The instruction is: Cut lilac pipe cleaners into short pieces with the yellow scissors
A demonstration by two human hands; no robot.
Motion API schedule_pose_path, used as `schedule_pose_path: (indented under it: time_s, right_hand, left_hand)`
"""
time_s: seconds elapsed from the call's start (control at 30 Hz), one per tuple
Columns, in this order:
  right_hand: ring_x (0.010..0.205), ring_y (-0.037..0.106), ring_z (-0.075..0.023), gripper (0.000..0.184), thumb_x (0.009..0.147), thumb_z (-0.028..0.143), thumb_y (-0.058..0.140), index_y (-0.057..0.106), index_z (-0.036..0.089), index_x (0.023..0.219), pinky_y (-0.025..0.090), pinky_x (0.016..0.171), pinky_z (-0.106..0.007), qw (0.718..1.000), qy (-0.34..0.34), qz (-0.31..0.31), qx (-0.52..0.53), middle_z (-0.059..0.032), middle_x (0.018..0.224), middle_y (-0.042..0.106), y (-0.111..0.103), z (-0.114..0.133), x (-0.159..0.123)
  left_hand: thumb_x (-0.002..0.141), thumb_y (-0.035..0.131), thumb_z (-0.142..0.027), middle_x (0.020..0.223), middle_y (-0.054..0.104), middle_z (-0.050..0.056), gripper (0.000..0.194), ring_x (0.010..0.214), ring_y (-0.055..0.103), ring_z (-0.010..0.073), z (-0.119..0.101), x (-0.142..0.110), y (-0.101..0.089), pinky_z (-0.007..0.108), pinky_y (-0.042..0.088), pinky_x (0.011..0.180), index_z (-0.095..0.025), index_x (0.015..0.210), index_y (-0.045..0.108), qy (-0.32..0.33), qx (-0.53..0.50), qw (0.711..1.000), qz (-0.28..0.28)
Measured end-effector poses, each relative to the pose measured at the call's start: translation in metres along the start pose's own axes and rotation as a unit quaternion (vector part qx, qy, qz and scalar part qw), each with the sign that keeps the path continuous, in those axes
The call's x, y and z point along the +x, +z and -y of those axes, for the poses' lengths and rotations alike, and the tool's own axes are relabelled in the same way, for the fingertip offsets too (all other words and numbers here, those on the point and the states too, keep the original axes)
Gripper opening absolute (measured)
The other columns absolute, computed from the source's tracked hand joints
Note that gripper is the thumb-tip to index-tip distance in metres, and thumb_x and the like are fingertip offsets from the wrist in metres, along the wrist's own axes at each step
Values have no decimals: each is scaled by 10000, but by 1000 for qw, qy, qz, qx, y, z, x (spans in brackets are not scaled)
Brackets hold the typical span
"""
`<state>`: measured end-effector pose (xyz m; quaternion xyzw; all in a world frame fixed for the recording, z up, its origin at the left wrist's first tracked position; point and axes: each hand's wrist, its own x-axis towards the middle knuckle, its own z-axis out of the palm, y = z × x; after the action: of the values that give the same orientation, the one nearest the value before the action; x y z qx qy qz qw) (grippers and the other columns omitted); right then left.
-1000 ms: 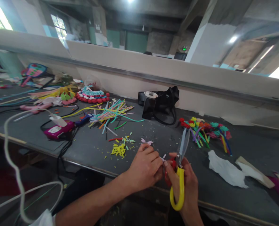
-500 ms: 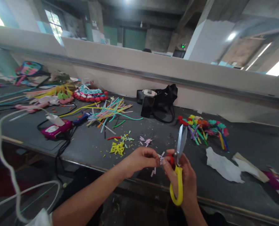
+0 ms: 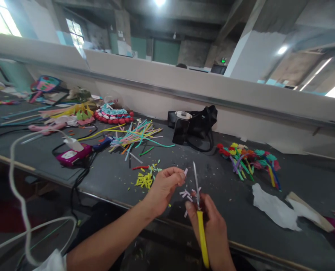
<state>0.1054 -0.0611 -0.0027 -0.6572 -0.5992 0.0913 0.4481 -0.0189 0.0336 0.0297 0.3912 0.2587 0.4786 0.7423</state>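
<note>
My left hand [image 3: 167,185] pinches a short lilac piece [image 3: 186,172] between thumb and fingertips, above the table. In my right hand [image 3: 211,222] are scissors with a yellow handle [image 3: 202,239]; their blades [image 3: 196,184] point away from me and look nearly edge-on. Several small lilac pieces [image 3: 186,194] lie between my hands, close to my right thumb. A trace of red shows by the right fingertips, mostly hidden. Left of my left hand is a heap of short yellow pieces [image 3: 144,180], with pale green bits and a red stem [image 3: 140,167] beside it.
Long pastel pipe cleaners [image 3: 139,133] lie behind the cut pieces. A black bag [image 3: 203,122] stands against the partition. Colourful fuzzy flowers [image 3: 246,158] and white paper [image 3: 273,207] are at right. At left are a magenta device [image 3: 71,156] and a white cable [image 3: 13,180].
My left hand has lifted away from the right, with a lilac piece in its fingertips. My right hand has moved slightly left and lower, turning the scissors edge-on. The view has shifted slightly.
</note>
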Motion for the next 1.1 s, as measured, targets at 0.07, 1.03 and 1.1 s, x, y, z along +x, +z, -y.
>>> schedule_pose_path:
  time_s: [0.07,1.03,1.1]
  right_hand:
    - [627,646,-139,253,883,433,548,588,205,985,490,597,-217,999,-22,0,-23,-2,770,678,7,0,-4]
    - [576,651,-114,211,923,311,490,638,173,983,475,553,-180,996,-71,-35,-46,-13,772,712,21,1,-13]
    - [571,650,-113,215,922,309,491,640,171,992,476,558,-179,996,-71,-37,-42,-10,762,711,22,1,-13]
  left_hand:
    - [677,674,-168,621,538,-15,58,623,470,93,1,-2,1,225,359,653,-146,638,638,11,-34,999,-18]
    - [694,716,-196,672,604,-3,67,659,510,99,3,-9,8,239,392,702,-145,715,679,15,-101,994,-39]
    - [692,718,-193,673,602,-6,67,655,506,95,4,-10,7,231,390,695,-146,724,682,15,-102,994,-40]
